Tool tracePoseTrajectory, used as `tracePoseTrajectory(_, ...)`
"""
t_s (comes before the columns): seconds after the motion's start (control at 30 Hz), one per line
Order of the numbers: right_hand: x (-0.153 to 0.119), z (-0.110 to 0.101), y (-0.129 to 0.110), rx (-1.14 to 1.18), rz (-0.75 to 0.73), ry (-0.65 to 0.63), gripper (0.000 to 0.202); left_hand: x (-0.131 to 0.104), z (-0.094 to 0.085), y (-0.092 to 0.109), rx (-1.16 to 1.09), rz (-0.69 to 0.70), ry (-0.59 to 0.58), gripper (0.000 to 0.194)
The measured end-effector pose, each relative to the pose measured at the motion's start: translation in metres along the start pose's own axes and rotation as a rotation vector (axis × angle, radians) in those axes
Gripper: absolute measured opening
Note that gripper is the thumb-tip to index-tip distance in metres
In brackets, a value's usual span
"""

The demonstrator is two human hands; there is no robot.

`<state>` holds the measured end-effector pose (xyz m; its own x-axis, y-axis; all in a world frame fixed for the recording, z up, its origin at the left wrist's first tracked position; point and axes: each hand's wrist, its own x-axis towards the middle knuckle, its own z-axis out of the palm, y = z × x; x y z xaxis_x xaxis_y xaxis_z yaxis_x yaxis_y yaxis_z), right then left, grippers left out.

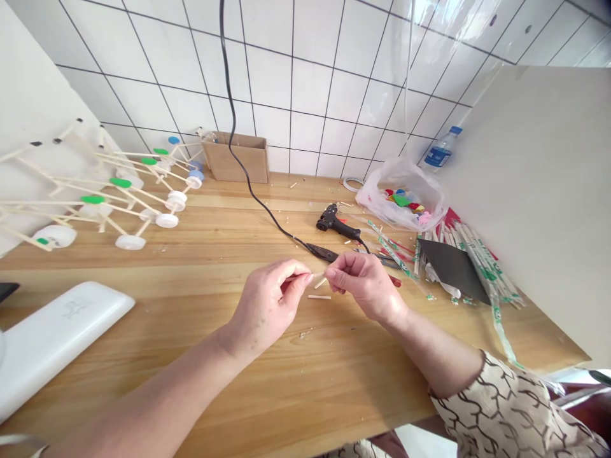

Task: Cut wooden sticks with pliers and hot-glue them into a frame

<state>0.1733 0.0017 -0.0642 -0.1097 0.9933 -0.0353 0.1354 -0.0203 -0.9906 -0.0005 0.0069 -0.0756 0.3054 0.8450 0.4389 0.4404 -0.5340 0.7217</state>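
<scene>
Light wooden tabletop [305,381]; black plastic glue gun [337,222], centre; white-tiled wall [305,76], dark grout, top; beige sleeve [506,407] with dark line pattern, lower right.

Honestly nothing legible here: the water bottle [440,151] label and the green print on the chopstick wrappers [482,264] are too blurry to read.

Two hands: left [267,305], right [365,283]; one glue gun [337,222]; one box [237,157]; one bottle [442,149]; one bag [403,197]. One loose stick [319,297] on table [191,305]; wrapped chopsticks [477,261] too many to count.
</scene>
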Motion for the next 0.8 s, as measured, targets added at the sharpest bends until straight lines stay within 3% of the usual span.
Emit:
tracePoseTrajectory(0.2,0.0029,0.0017,0.0007,0.247,0.179,-0.066,0.04,0.0005,-0.0006,0.0019,-0.055,-0.058,0.012,0.015)
tracePoseTrajectory(0.3,0.0022,0.0019,-0.0005,0.255,0.116,-0.102,0.041,0.0017,-0.0025,0.0044,-0.142,-0.154,-0.024,0.018)
tracePoseTrajectory(0.6,-0.0018,-0.001,0.001,-0.048,-0.128,-0.084,0.037,0.0039,-0.0037,0.0046,-0.501,-0.474,-0.192,0.028)
tracePoseTrajectory(0.8,-0.0028,-0.0001,-0.0058,-0.206,-0.045,-0.112,0.035,0.0047,-0.0017,0.002,-0.606,-0.522,-0.145,0.025)
